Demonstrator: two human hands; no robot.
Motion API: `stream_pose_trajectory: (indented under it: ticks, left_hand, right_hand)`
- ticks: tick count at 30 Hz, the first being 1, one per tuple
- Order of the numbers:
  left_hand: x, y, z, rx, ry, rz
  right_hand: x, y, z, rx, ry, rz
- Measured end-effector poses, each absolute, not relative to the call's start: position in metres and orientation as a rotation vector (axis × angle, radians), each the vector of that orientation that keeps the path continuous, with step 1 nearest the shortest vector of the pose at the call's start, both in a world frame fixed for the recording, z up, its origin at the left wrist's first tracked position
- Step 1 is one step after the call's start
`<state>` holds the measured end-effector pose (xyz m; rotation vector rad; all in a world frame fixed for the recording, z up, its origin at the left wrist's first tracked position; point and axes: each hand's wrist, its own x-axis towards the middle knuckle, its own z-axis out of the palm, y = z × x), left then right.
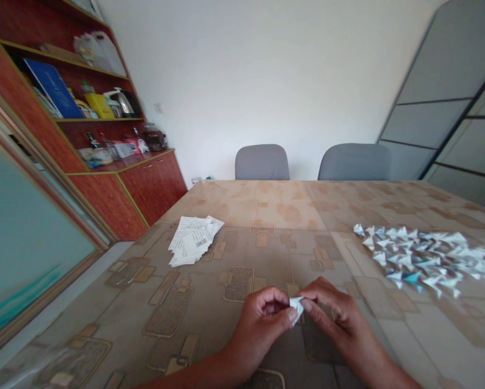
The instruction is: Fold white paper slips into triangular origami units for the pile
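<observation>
A small folded piece of white paper [295, 308] is pinched between both my hands above the near part of the table. My left hand [262, 319] grips its left side, thumb in front and fingers curled behind. On its right side, the thumb and fingertips of my right hand [335, 310] press on the paper. To the left lies a loose stack of printed paper sheets [194, 242]. Many small folded paper pieces [412, 254], white with some blue, stand in rows on the right.
The table [262, 205] has a patterned cover. Behind it stand two grey chairs [262, 162] against a white wall. A red-brown cabinet [153, 183] at the left holds bottles, a kettle [125, 104] and a blue folder [54, 89]. Grey panels [432, 70] rise at the right.
</observation>
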<state>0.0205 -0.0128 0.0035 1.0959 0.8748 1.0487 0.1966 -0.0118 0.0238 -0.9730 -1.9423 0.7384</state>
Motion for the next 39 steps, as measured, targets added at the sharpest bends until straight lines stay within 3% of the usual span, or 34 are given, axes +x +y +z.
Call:
stream_pose_trajectory:
  ticks: [13,26,39]
  left_hand:
    - [0.024,-0.014,-0.006,1.195,1.008,1.033]
    - [0.023,-0.012,0.004,1.030,0.978,1.096]
    - [0.024,-0.018,0.007,1.132,0.951,1.156]
  right_hand:
    - [0.193,-0.012,0.023,-0.912,-2.145,0.356]
    - [0.191,-0.015,0.019,-1.047,-1.944,0.551]
    - [0.185,-0.021,0.015,-1.140,-1.970,0.157]
